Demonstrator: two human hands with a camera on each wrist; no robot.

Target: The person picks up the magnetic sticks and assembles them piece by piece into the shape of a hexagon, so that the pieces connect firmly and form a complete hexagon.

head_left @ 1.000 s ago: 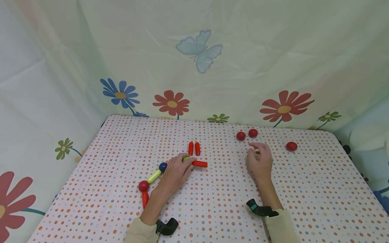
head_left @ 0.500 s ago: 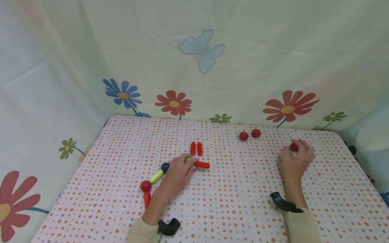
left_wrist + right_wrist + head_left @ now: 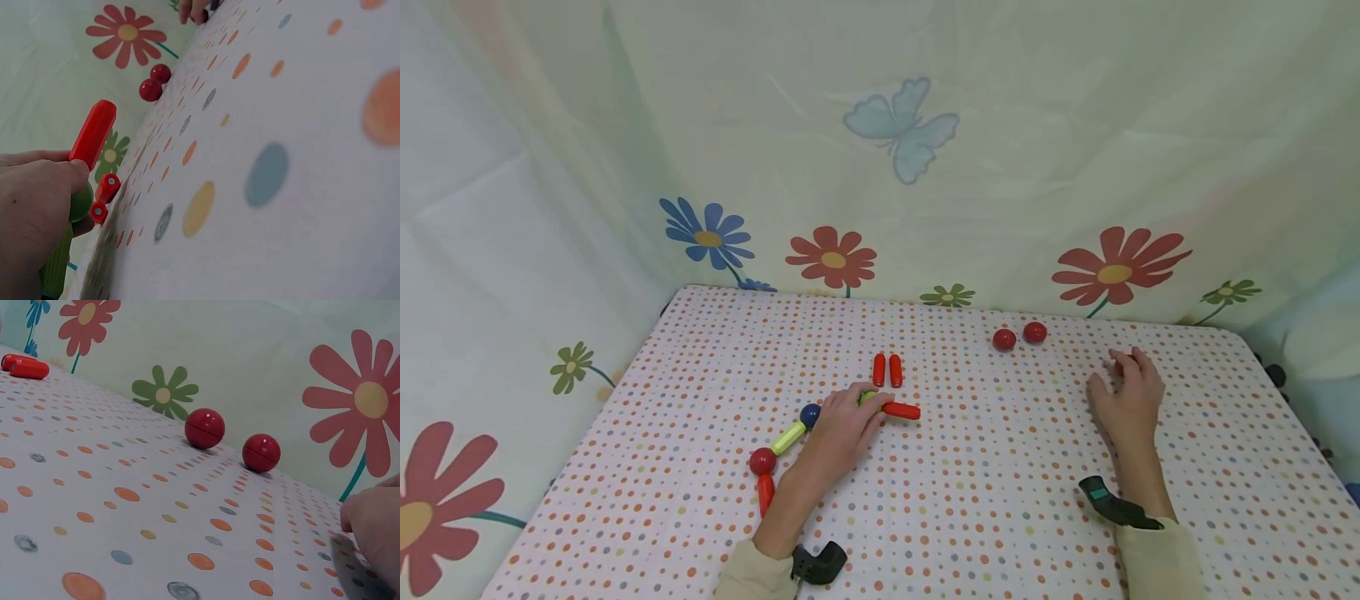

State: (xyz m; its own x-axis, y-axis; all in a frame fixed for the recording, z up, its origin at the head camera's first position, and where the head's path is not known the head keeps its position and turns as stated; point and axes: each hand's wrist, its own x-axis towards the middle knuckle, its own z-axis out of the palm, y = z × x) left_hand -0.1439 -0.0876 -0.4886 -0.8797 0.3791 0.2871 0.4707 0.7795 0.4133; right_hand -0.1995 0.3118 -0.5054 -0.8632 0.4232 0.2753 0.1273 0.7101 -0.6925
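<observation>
My left hand (image 3: 842, 429) grips a green ball (image 3: 81, 203) with a red rod (image 3: 901, 410) at its right side and a green rod (image 3: 55, 265) below it in the left wrist view. The ball belongs to a bent chain: a blue ball (image 3: 810, 415), a yellow-green rod (image 3: 788, 437), a red ball (image 3: 763, 461) and another red rod (image 3: 765, 493) partly behind the forearm. At the right, my right hand (image 3: 1127, 404) has its fingers curled round a red ball, mostly hidden. In the right wrist view only the edge of that hand shows.
Two loose red rods (image 3: 887, 371) lie side by side beyond my left hand. Two red balls (image 3: 1019, 336) sit near the table's back edge. The dotted cloth (image 3: 970, 500) covers the table, and a flowered curtain (image 3: 1000, 167) hangs behind it.
My right hand has moved right to the lone red ball and closed round it, then drawn back slightly. My left hand keeps its hold on the green ball.
</observation>
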